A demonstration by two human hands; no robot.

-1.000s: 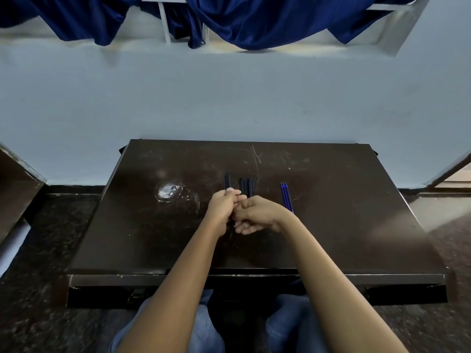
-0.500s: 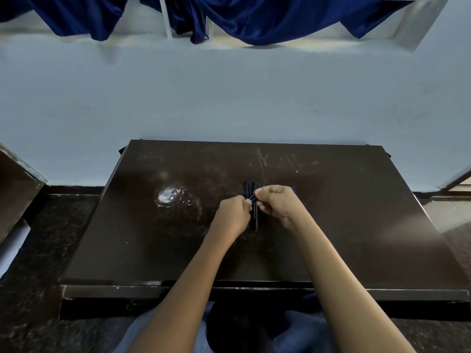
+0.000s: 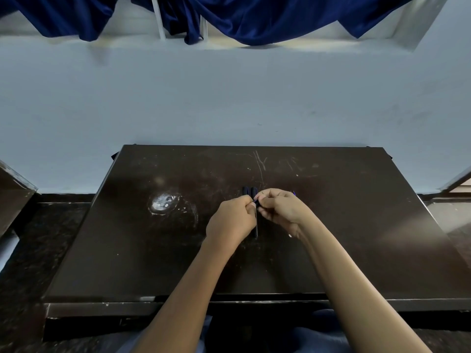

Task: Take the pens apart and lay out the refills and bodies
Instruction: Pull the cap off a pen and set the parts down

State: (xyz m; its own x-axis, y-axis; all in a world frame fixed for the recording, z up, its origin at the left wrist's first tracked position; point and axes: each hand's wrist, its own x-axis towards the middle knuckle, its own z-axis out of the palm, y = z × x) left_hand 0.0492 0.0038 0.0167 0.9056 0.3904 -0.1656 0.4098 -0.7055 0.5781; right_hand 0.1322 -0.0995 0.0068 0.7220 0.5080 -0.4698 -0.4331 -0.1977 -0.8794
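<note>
Pen (image 3: 256,200): only a short dark piece with a blue glint shows, caught between the fingertips of both hands near the middle of the table; the rest is hidden by the fingers.
Left hand (image 3: 230,221): curled into a loose fist at 9 o'clock of the pen, thumb and forefinger pinching its near end.
Right hand (image 3: 281,208): at 3 o'clock of the pen, fingers bent inwards and closed on its other end, knuckles up.
Pen bodies (image 3: 249,191): slim, black and matt, lying side by side on the table at 12 o'clock of the left hand, touching one another, their long axes running from 12 to 6 o'clock; only their far ends clear the knuckles.
Dark shaft (image 3: 256,229): a thin black length in the gap between the two hands, at 6 o'clock of the pinch; whether it lies on the table or is held cannot be told.
Blue refill (image 3: 294,193): a small blue tip peeping out at 1 o'clock of the right hand.
Table (image 3: 356,225): dark brown, scratched and glossy.
White smear (image 3: 163,202): a pale round mark on the table, at 9 o'clock of the left hand and well apart from it.
</note>
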